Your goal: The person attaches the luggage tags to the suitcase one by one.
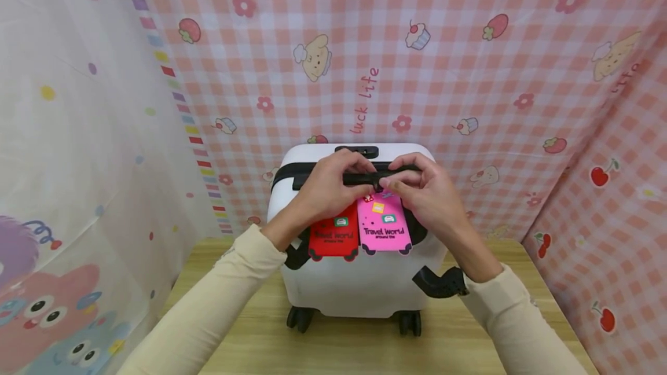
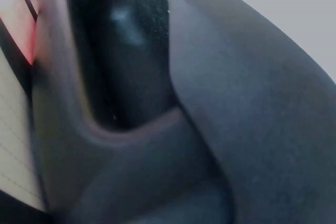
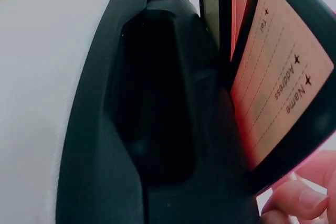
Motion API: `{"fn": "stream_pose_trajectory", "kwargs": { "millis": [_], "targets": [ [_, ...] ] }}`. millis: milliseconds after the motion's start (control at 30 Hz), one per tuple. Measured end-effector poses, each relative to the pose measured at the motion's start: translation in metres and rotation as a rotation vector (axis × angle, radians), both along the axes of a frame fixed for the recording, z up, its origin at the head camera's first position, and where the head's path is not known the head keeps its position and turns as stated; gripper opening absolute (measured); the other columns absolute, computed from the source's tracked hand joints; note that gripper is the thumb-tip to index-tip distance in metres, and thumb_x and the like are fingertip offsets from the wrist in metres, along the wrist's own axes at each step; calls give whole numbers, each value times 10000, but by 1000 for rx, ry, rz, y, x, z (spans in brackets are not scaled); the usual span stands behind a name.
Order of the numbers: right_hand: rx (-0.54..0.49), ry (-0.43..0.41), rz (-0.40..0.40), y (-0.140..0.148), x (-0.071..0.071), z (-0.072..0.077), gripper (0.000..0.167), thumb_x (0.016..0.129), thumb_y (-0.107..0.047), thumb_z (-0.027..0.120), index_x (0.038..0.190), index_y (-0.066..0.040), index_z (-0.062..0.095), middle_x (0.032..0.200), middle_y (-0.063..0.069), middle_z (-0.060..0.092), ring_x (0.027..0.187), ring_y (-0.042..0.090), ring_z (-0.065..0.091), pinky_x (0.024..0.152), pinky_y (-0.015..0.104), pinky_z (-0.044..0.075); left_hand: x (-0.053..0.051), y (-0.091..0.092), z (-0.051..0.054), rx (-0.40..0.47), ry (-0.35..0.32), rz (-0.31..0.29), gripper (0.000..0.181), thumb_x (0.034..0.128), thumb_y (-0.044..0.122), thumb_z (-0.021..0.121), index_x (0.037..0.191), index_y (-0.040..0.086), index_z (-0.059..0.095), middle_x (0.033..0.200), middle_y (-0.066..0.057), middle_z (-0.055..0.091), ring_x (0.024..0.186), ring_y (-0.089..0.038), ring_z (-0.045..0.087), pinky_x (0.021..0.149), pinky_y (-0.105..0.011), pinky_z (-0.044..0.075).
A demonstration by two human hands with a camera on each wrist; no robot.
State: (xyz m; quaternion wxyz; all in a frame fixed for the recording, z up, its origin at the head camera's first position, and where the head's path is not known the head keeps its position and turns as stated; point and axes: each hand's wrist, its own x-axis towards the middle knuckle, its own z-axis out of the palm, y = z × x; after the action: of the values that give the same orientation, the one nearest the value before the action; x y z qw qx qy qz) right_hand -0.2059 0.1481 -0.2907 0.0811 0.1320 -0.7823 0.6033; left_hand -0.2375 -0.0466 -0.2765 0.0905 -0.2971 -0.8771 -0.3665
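Observation:
A white suitcase (image 1: 359,288) stands upright with a black side handle (image 1: 359,179) toward me. From it hang a red luggage tag (image 1: 333,239) and, to its right, a pink luggage tag (image 1: 385,230). With thumb and fingers curled at the handle, my left hand (image 1: 333,184) pinches the black strap above the tags. The right hand (image 1: 432,192) pinches that strap from the other side, its thumb just over the pink tag. In the right wrist view, fingertips (image 3: 299,198) lie by a tag's lined name card (image 3: 283,72). The left wrist view shows only the suitcase's black handle recess (image 2: 126,72), blurred.
A black band (image 1: 297,170) runs across the suitcase top, with a black fitting (image 1: 356,151) behind it. Black wheels (image 1: 410,323) stand on the wooden table (image 1: 354,352). Patterned cloths (image 1: 365,45) hang behind and at both sides.

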Motion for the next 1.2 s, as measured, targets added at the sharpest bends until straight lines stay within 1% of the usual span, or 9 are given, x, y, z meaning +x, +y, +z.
{"fn": "stream_pose_trajectory", "kwargs": {
  "millis": [133, 300, 433, 633, 900, 1200],
  "targets": [
    [16, -35, -29, -1, 0, 1, 318, 916, -162, 718, 1141, -14, 548, 860, 2, 754, 733, 101, 615, 615, 223, 441, 1, 0, 0, 0, -22, 4, 228, 881, 160, 748, 1099, 120, 695, 1085, -29, 627, 1043, -167, 602, 994, -350, 469],
    [59, -68, -64, -2, 0, 4, 318, 901, -186, 736, 1116, -15, 574, 879, 40, 761, 763, 118, 659, 653, 231, 493, 1, -1, 1, 16, -38, -4, 214, 882, 151, 742, 1088, 126, 690, 1082, -20, 622, 1035, -157, 598, 994, -348, 466],
    [72, -84, -73, -3, 0, 6, 286, 900, -178, 730, 1088, -7, 601, 873, 46, 757, 766, 126, 672, 674, 237, 515, 0, -2, 1, 27, -49, -18, 203, 884, 138, 726, 1083, 131, 686, 1087, -14, 620, 1032, -150, 595, 997, -348, 463],
    [72, -100, -72, -4, -2, 6, 222, 904, -143, 718, 1061, -14, 629, 868, 47, 752, 741, 126, 666, 654, 239, 518, 0, -3, 0, 30, -50, -24, 202, 888, 118, 697, 1090, 133, 687, 1087, -13, 621, 1015, -150, 585, 987, -349, 464],
    [117, -134, -74, -5, -3, 7, 217, 907, -175, 711, 1050, -31, 636, 878, 62, 756, 751, 160, 662, 667, 256, 509, 1, -5, -2, 65, -45, -46, 197, 884, 102, 680, 1078, 132, 694, 1075, -9, 627, 995, -148, 582, 974, -339, 466],
    [136, -168, -71, -6, -4, 10, 239, 912, -183, 702, 1089, -31, 651, 910, 81, 761, 763, 179, 671, 679, 266, 511, 2, -5, -3, 84, -67, -59, 209, 887, 106, 676, 1094, 129, 685, 1081, 0, 637, 1016, -142, 583, 1010, -347, 453]
  ]
}}
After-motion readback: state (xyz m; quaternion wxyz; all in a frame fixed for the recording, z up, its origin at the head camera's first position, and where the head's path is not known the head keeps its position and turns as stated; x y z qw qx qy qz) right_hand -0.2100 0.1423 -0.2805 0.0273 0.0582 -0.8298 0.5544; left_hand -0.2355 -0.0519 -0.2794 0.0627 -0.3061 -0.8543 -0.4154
